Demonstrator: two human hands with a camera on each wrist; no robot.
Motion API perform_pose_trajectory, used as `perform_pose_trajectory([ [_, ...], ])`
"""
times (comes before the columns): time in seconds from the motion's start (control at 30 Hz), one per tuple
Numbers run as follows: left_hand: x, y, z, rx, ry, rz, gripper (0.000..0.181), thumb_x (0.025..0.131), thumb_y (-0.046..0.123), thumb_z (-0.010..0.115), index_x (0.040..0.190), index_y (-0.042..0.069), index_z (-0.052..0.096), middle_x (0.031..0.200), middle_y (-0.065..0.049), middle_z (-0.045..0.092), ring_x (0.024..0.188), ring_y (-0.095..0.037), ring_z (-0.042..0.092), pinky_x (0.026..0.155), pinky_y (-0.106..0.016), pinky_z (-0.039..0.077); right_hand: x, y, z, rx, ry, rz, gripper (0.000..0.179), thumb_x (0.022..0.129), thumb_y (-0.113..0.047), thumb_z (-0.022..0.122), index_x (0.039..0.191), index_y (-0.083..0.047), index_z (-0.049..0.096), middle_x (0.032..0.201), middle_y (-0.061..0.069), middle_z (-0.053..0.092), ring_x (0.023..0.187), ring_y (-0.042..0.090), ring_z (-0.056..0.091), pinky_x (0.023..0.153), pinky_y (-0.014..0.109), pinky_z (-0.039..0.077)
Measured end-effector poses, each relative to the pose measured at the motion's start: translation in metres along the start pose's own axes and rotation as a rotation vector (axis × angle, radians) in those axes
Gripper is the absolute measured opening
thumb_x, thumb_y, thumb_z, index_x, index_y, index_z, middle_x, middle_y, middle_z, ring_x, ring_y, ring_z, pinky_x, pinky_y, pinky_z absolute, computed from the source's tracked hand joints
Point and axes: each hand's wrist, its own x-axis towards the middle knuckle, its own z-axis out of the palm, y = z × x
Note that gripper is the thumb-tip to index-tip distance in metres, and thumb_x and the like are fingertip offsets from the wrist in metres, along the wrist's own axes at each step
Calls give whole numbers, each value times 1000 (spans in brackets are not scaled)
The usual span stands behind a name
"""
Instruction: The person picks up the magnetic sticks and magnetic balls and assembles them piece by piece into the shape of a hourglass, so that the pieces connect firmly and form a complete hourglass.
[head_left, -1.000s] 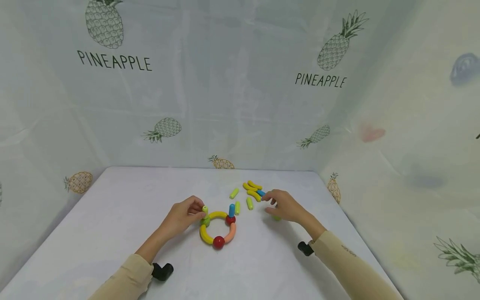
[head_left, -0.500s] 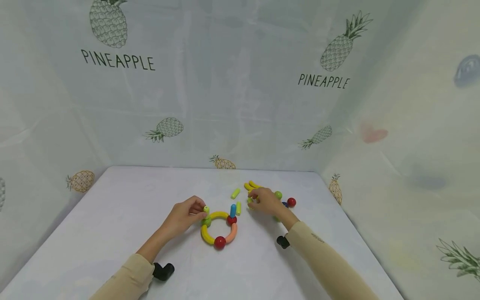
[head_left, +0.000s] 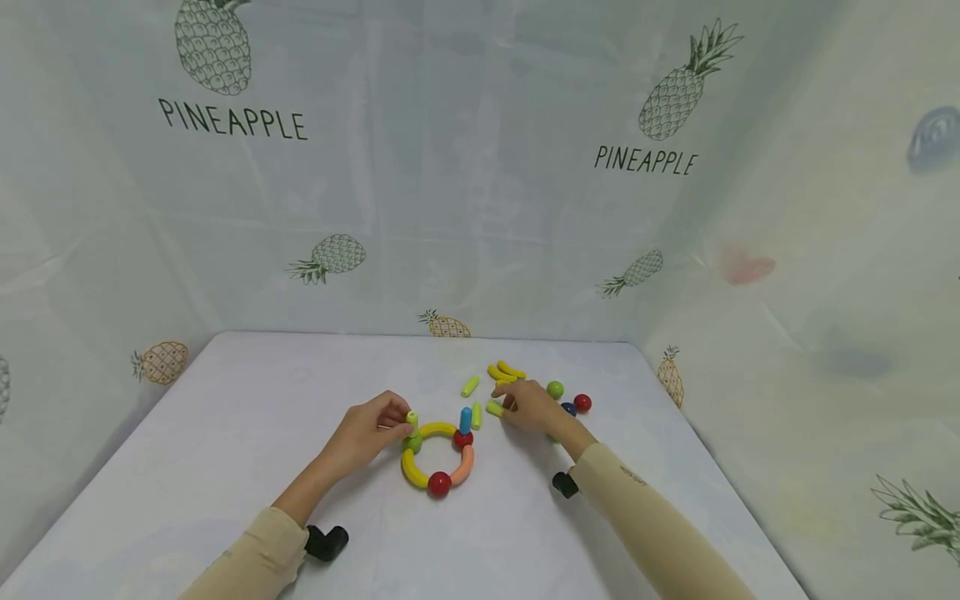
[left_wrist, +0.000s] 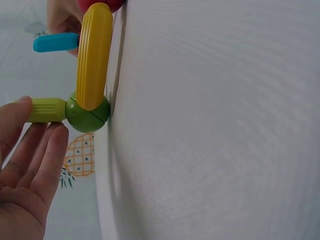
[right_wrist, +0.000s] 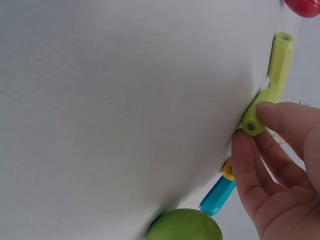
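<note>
My left hand [head_left: 363,433] pinches a light green magnetic rod [left_wrist: 47,110] that stands upright on a green ball [left_wrist: 87,115]. This ball belongs to a ring lying on the table, made of curved yellow rods [head_left: 414,472], a curved peach rod [head_left: 463,467] and red balls [head_left: 439,484]. A blue rod [head_left: 466,420] rises from the ring's far right red ball. To the right, my right hand [head_left: 530,407] holds another light green rod [right_wrist: 260,112] between thumb and fingers, low at the tabletop. Its near end shows in the right wrist view.
Two more light green rods, one upper [head_left: 470,386] and one lower [head_left: 477,416], lie between the hands. Curved yellow rods [head_left: 512,370] lie farther back. Right of my right hand sit a green ball [head_left: 555,389], a dark blue ball [head_left: 568,409] and a red ball [head_left: 582,403].
My right hand has moved left from the blue rod and balls to a light green rod, which has turned to a slant in its fingers. My left hand keeps its hold.
</note>
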Motion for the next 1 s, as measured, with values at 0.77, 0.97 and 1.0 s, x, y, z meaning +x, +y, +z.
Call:
perform_pose_trajectory([
  [0.77, 1, -2, -1, 2, -2, 6, 24, 96, 20, 82, 114, 22, 66, 106, 7, 72, 102, -13, 70, 90, -30, 61, -54, -25, -19, 175, 54, -182, 28, 98, -5, 73, 126, -12, 72, 108, 0, 74, 94, 14, 70, 85, 29, 60],
  [0.97, 1, -2, -1, -1, -2, 10, 24, 96, 20, 82, 114, 22, 66, 106, 7, 72, 102, -13, 70, 90, -30, 61, -66, -45, -19, 268, 68, -196, 30, 98, -8, 76, 126, -11, 68, 108, 0, 73, 93, 13, 70, 83, 25, 60],
  [1.0, 0, -1, -1, -1, -1, 10, 24, 96, 20, 82, 114, 22, 66, 105, 7, 72, 102, -13, 70, 90, -30, 61, -66, -47, -18, 279, 69, -202, 30, 97, -8, 76, 126, -11, 67, 108, 0, 73, 93, 14, 70, 83, 24, 60],
])
